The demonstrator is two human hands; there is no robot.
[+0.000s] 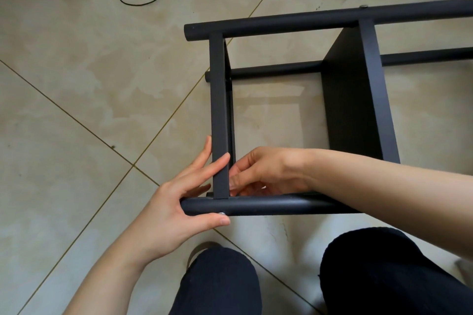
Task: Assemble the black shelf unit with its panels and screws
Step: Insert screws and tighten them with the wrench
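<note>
Left hand (176, 208): forearm enters from lower left, palm turned inward, fingers straight and spread, thumb extended along the lower side. Right hand (266, 174): forearm enters from the right edge and crosses leftward, wrist bent, fingers curled in toward the left hand; whether they pinch anything cannot be determined. Both knees in dark trousers are visible below.

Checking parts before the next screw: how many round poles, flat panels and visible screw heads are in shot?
Round poles: 3, near, far, lower.
Flat panels: 2, left, right.
Screw heads: 2, near, far.
Total: 7
</note>
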